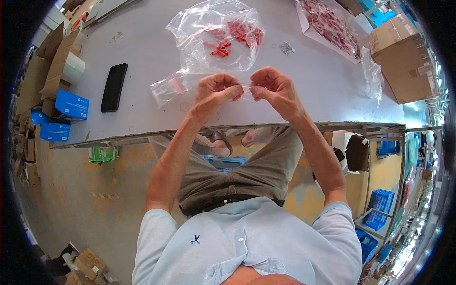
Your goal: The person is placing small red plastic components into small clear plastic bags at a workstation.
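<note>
My left hand is closed in a pinch just above the table, near its front edge. A small red piece shows at its fingertips, probably a short tube. My right hand pinches close beside it. Something thin and pale spans the narrow gap between the fingers, too small to name. Beyond the hands lies an open clear plastic bag with several short red tubes in it. Left of my left hand is a small clear bag holding a pinkish-red piece.
A black phone lies at the left, near blue boxes and an open carton. Small metal pins lie right of the bag. Far right are a tray of red wrapped pieces, a crumpled clear bag and a cardboard box.
</note>
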Demonstrator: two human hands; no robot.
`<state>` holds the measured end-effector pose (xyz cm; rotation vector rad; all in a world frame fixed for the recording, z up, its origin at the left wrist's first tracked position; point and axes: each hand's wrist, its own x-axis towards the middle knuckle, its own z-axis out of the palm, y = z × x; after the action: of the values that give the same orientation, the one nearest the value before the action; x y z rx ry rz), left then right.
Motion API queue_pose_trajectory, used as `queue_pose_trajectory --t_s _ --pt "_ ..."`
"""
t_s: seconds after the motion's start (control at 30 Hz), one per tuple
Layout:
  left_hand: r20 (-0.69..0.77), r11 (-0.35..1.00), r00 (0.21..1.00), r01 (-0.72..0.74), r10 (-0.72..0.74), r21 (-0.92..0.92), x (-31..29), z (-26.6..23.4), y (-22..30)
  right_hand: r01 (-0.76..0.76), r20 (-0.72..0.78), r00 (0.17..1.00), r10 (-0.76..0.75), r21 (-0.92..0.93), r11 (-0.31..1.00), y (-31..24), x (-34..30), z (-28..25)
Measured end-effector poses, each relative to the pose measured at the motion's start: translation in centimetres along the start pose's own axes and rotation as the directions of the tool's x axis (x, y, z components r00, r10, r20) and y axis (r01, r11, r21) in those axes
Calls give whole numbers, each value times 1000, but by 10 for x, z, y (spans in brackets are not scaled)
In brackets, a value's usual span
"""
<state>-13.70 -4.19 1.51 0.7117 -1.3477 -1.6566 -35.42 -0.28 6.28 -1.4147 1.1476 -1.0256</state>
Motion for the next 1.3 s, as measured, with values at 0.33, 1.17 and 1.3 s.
queue_pose_trajectory --t_s 0.33,1.17,1.3 --pt "-3 1000 1000 -10 10 9 0 5 2 141 -84 986 -143 -32 989 2 3 9" --pt "102 991 990 92 -102 99 -2 6 4 191 240 964 -114 -327 925 -4 -7 -8" --pt "13 998 999 40 -40 45 -4 11 6 -134 120 982 148 -120 984 -9 -5 -52"
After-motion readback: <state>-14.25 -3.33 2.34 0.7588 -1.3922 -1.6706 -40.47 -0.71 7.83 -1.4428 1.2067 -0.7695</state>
